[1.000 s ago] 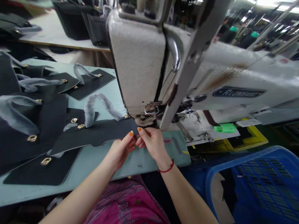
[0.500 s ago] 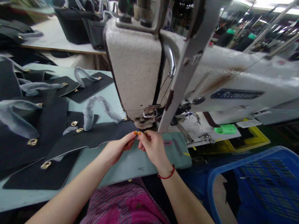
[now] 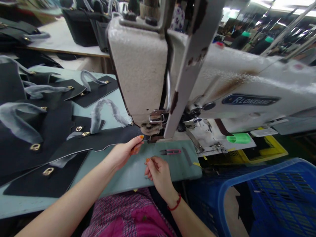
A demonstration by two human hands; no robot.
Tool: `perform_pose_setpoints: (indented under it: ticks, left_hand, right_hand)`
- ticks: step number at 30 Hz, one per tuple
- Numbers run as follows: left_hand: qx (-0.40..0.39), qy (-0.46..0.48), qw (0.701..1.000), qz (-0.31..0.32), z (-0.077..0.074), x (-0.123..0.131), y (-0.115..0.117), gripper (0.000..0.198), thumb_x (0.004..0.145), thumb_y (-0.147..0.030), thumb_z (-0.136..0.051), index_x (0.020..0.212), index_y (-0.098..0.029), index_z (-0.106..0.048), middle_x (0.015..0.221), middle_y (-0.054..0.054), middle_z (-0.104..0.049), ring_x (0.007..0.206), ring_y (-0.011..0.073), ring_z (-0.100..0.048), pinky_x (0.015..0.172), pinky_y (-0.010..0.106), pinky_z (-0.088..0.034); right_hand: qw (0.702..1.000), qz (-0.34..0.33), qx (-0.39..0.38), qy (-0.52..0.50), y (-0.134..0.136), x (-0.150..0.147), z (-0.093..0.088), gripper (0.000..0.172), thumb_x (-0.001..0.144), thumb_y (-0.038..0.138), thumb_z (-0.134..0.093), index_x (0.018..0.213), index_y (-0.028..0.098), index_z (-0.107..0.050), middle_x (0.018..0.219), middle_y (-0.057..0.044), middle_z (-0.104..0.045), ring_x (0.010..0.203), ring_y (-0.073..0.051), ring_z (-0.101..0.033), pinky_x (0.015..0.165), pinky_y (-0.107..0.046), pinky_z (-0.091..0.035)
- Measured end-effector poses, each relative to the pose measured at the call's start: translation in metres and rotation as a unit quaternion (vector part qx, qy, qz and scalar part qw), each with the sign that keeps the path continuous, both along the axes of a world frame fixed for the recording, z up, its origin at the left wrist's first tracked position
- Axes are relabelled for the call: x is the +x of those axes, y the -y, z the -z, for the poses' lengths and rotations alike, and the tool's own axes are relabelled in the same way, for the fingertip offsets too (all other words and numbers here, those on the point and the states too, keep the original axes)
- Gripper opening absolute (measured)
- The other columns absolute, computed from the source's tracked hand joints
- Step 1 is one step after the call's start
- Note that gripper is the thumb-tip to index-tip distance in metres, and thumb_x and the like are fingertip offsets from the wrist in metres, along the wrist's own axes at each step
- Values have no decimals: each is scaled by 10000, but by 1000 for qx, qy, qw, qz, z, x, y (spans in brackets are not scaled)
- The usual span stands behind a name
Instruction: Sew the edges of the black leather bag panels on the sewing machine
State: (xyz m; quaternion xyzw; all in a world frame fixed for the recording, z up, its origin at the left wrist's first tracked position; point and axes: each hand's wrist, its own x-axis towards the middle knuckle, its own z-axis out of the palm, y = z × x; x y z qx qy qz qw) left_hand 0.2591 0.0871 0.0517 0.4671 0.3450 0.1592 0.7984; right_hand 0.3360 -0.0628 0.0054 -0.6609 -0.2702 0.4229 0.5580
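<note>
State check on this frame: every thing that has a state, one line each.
left hand, pinching the edge of the black bag panel
black bag panel, flat on the table, end at the foot of the sewing machine
right hand, fingertips pinched, off the panel, over the table
thread snips, closed, lying untouched on the table
wrapped handle, arched up, covered in wrap

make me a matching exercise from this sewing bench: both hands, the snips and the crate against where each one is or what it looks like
1 left hand
2 right hand
3 snips
4 crate

a blue, at lower right
b pinches the edge of the black panel
c lies on the table, pink handles
d curled over the table, off the panel

Pairs: 1-b, 2-d, 3-c, 4-a
</note>
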Motion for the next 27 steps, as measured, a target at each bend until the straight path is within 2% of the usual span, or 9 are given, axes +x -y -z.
perform_pose_setpoints:
  ticks: [3, 5, 12, 20, 23, 27]
  left_hand:
    - [6, 6, 1000, -24, 1, 2, -1, 511, 709, -535, -750, 486, -185, -451, 495, -46, -365, 510, 86, -307, 500, 229, -293]
    - [3, 6, 999, -43, 3, 3, -2, 490, 693, -509, -772, 492, -182, -466, 494, -47, -374, 511, 86, -309, 496, 229, -289]
    - [14, 15, 995, -93, 7, 7, -3, 438, 681, -421, -796, 508, -190, -466, 490, -56, -377, 505, 90, -291, 487, 236, -271]
    - [33, 7, 989, -146, 9, 11, 0, 401, 638, -409, -815, 532, -186, -499, 512, -53, -411, 509, 92, -304, 485, 240, -269]
    - [48, -5, 987, -156, 10, 12, 2, 429, 663, -442, -795, 513, -193, -480, 505, -52, -393, 508, 96, -299, 490, 247, -272]
    - [52, -15, 983, -173, 12, 15, 9, 411, 661, -495, -788, 553, -190, -534, 524, -49, -401, 517, 103, -312, 500, 253, -279]
  right_hand:
    - [999, -12, -26, 21, 6, -4, 18, 328, 964, 387, -490, 757, 158, -599, 560, 13, -576, 460, -78, -484, 442, -163, -355]
    - [998, -26, -34, 41, 7, -5, 23, 324, 963, 359, -483, 723, 164, -581, 565, 8, -580, 471, -79, -490, 452, -164, -351]
    - [996, -44, -26, 72, 7, -4, 26, 327, 967, 345, -482, 718, 167, -596, 569, 4, -585, 495, -91, -511, 493, -180, -361]
    - [996, -42, -27, 80, 8, -5, 34, 317, 970, 313, -485, 708, 172, -594, 569, 12, -588, 506, -89, -528, 528, -180, -378]
    - [995, -41, -30, 83, 9, -5, 35, 320, 973, 318, -487, 708, 172, -590, 575, 13, -594, 512, -88, -535, 534, -177, -382]
    - [996, -41, -27, 75, 10, -5, 37, 326, 980, 349, -483, 743, 167, -612, 586, 9, -595, 525, -92, -536, 529, -176, -383]
